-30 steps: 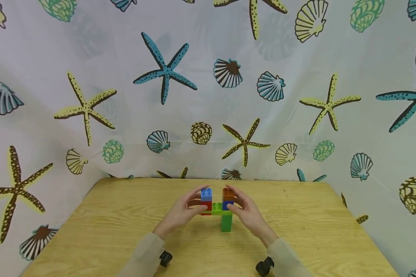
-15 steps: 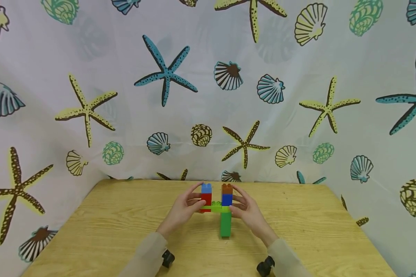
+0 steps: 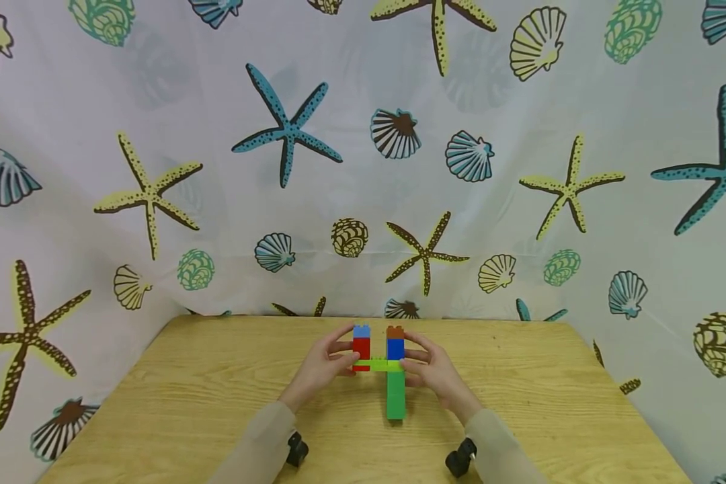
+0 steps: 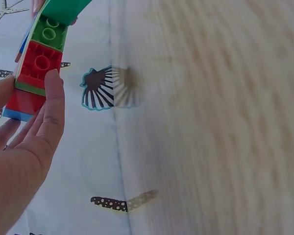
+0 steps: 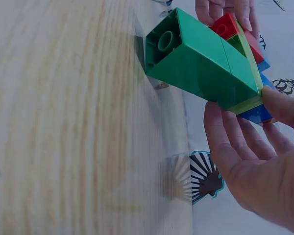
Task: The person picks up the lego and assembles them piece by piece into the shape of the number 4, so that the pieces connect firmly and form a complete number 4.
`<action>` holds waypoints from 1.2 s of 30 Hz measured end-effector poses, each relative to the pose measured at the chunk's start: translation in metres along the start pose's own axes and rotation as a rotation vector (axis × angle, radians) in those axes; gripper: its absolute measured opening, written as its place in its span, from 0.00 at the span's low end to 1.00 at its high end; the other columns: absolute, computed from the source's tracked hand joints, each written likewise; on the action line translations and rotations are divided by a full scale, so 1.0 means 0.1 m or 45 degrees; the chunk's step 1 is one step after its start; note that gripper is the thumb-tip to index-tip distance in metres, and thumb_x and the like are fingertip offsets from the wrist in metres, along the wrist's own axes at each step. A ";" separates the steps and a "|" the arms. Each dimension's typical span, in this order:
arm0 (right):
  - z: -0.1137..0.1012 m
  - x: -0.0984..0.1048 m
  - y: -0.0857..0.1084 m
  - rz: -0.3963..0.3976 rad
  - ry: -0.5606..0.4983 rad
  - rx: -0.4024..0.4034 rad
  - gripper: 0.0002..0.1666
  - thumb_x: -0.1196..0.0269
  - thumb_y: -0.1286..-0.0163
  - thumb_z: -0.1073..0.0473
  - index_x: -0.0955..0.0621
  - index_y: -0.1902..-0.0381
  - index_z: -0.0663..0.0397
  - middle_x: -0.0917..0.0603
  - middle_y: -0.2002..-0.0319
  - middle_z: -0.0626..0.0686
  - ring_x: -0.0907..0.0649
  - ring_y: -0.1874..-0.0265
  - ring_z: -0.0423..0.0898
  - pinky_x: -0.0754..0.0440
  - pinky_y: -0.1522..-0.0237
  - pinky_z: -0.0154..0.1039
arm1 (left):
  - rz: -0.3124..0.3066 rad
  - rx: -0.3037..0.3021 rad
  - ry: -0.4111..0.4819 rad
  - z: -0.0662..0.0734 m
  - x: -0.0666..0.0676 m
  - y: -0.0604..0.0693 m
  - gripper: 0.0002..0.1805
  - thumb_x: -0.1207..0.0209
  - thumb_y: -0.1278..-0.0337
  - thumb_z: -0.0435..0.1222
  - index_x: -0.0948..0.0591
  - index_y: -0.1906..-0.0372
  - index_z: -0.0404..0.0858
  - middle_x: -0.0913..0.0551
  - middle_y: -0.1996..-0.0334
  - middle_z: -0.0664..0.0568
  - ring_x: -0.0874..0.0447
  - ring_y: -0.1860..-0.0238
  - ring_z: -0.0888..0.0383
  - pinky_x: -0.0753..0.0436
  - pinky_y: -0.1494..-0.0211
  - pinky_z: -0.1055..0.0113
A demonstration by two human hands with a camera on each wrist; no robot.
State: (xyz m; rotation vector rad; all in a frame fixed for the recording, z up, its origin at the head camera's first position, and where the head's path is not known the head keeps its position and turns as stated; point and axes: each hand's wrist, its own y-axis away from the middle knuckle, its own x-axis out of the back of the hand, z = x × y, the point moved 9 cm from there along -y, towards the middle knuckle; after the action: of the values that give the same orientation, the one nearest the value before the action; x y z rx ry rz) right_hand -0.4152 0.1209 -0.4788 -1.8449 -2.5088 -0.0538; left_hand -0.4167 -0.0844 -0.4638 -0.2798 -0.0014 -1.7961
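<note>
Both hands hold up one model of joined toy building bricks. A lime-green bar (image 3: 378, 365) runs across it. Above its left end sit a red brick (image 3: 361, 348) and a light-blue one (image 3: 361, 331); above its right end, a blue brick (image 3: 395, 349) and a brown one (image 3: 395, 332). Green bricks (image 3: 396, 396) hang below the right end. A red brick's hollow underside (image 4: 39, 61) shows in the left wrist view. My left hand (image 3: 316, 370) grips the left end between thumb and fingers. My right hand (image 3: 438, 370) grips the right end, thumb at the bar.
The model is raised off the wooden table (image 3: 218, 403), as the right wrist view shows. Behind the table hangs a white cloth (image 3: 314, 202) printed with starfish and shells. Dark wrist cameras (image 3: 298, 449) sit beneath both sleeves.
The model has tilted: its top studs now show nearly edge-on, and more of the lower green bricks is visible. Both hands turned with it and kept their hold.
</note>
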 end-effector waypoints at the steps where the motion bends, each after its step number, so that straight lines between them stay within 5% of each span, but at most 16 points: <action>1: 0.01 0.00 -0.01 -0.003 0.005 -0.010 0.37 0.39 0.29 0.64 0.37 0.25 0.47 0.29 0.34 0.69 0.19 0.44 0.55 0.17 0.51 0.54 | 0.005 0.020 -0.008 -0.02 0.00 -0.01 0.35 0.38 0.37 0.34 0.34 0.27 0.52 0.26 0.36 0.39 0.20 0.42 0.40 0.14 0.53 0.56; 12: 0.15 0.02 -0.10 -0.042 0.001 -0.139 0.38 0.40 0.28 0.62 0.40 0.24 0.54 0.34 0.31 0.71 0.24 0.38 0.61 0.19 0.48 0.58 | 0.010 0.174 0.004 -0.24 -0.02 -0.12 0.34 0.39 0.36 0.34 0.35 0.27 0.42 0.27 0.35 0.34 0.21 0.40 0.41 0.15 0.50 0.54; 21: 0.27 0.00 -0.13 -0.127 -0.018 -0.223 0.35 0.44 0.25 0.61 0.41 0.24 0.56 0.33 0.31 0.69 0.19 0.43 0.55 0.17 0.49 0.55 | 0.033 0.342 0.008 -0.43 -0.04 -0.18 0.33 0.37 0.38 0.32 0.33 0.29 0.34 0.25 0.38 0.32 0.18 0.45 0.45 0.15 0.50 0.55; 28: 0.29 0.01 -0.13 -0.101 0.007 -0.238 0.34 0.42 0.26 0.60 0.39 0.25 0.57 0.31 0.32 0.68 0.17 0.47 0.51 0.16 0.52 0.52 | 0.025 0.383 0.026 -0.47 -0.06 -0.16 0.30 0.39 0.36 0.32 0.33 0.31 0.30 0.25 0.39 0.32 0.14 0.54 0.50 0.14 0.54 0.56; 36: 0.33 0.02 -0.13 -0.055 0.041 -0.241 0.34 0.42 0.26 0.60 0.37 0.26 0.57 0.29 0.33 0.67 0.15 0.49 0.50 0.15 0.54 0.49 | 0.044 0.416 0.022 -0.51 -0.06 -0.14 0.27 0.39 0.36 0.31 0.30 0.35 0.26 0.23 0.41 0.32 0.14 0.54 0.50 0.14 0.54 0.56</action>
State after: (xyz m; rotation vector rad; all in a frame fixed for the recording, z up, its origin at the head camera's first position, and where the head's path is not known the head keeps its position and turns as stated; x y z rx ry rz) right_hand -0.4286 0.1201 -0.5114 -1.8359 -2.6023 -0.3303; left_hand -0.4385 -0.0823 -0.5121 -0.0298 -0.2732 -1.7319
